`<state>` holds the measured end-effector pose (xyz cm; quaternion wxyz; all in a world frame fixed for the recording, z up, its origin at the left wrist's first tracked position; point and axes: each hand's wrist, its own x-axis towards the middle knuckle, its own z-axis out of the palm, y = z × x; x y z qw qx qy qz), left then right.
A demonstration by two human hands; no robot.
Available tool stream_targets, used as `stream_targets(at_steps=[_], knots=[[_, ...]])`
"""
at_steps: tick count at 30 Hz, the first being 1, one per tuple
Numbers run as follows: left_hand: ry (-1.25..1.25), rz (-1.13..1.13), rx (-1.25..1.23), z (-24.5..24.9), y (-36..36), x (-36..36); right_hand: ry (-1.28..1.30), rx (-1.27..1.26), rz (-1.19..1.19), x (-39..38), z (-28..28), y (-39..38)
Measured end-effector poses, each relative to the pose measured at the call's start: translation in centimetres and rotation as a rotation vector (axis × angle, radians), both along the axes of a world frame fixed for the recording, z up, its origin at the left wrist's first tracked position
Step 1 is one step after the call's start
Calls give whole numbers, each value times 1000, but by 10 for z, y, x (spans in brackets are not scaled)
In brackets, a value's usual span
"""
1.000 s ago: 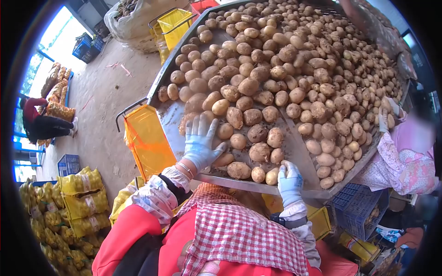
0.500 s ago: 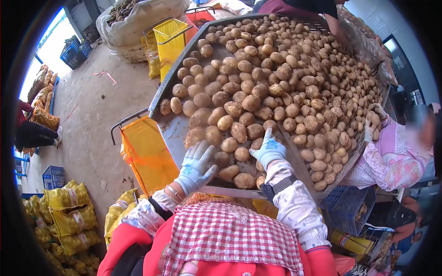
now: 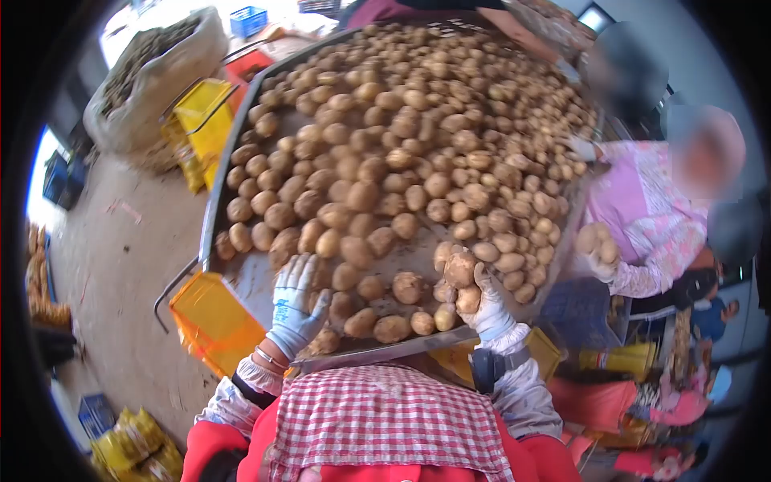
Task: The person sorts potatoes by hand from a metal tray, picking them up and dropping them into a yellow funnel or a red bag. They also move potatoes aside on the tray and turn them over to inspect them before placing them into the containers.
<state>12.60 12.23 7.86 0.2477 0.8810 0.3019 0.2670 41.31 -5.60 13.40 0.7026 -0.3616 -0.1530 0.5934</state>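
Many brown potatoes (image 3: 408, 287), some dusted with soil, lie on a metal sorting table (image 3: 257, 277). At its near left, my left hand (image 3: 295, 309), in a white-blue work glove, rests with fingers stretched out against potatoes. My gloved right hand (image 3: 491, 312) is curled round a couple of potatoes (image 3: 459, 270) at the near right. Its thumb side faces the pile, and part of its grip is hidden behind them. Between my hands, several potatoes lie loose along the near rim.
An orange bag (image 3: 210, 313) hangs on a frame at the table's left. Yellow bags (image 3: 205, 112) and a large white sack (image 3: 161, 80) stand farther back. A co-worker in a pink top (image 3: 642, 201) holds potatoes at the right. Another person's arm (image 3: 522, 36) reaches over the far edge.
My right hand has moved right and now grips potatoes. My left hand has shifted slightly left. The view has turned, and more bare metal shows near the middle of the table.
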Motion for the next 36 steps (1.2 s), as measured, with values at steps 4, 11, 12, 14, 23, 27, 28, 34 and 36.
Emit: stream_targets(at_steps=[4, 11, 12, 14, 23, 27, 28, 34, 36], knots=[[186, -16, 170, 5, 15, 55, 34, -140, -210, 6, -10, -69], [388, 4, 403, -40, 27, 80, 209, -334, -340, -28, -49, -210], [388, 3, 412, -43, 30, 79, 463, -362, -388, -33, -63, -233], [379, 19, 414, -43, 28, 80, 502, -426, -461, -36, -89, -281], [508, 21, 400, -38, 29, 80, 518, -924, -628, -38, -122, -288], [484, 12, 422, -40, 32, 80, 317, -547, -685, 8, -143, -337], [511, 24, 414, -38, 32, 80, 264, -453, -694, 21, -142, -349], [494, 8, 435, -39, 33, 78, -373, -223, -1821, 237, -2, -381], [601, 22, 380, -27, 26, 83, -281, -276, -1851, 235, -8, -350]])
